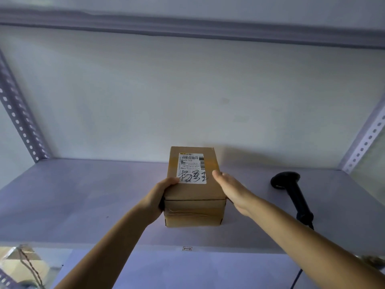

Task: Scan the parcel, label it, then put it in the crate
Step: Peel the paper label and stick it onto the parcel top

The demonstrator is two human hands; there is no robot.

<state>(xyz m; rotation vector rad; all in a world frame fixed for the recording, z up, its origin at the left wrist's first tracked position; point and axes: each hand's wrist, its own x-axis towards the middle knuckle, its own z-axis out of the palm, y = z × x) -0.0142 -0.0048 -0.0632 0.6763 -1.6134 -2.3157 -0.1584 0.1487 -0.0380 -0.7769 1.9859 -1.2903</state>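
Head view looks down on a grey metal shelf [83, 197] with a brown cardboard parcel [193, 197] standing near its front edge. On the parcel's top face is a white shipping label [192, 168] with printed lines and dark handwritten strokes across its lower part. The left hand [160, 195] is wrapped around the parcel's left near corner, thumb on the top face touching the label's edge, fingers down the side. The right hand [231, 188] lies flat and open against the parcel's right side, thumb tip at the top edge; its fingers are hidden behind the parcel. To the right of the parcel, apart from it, a black handheld scanner [291, 192] lies on the shelf, its cable running off the front edge.
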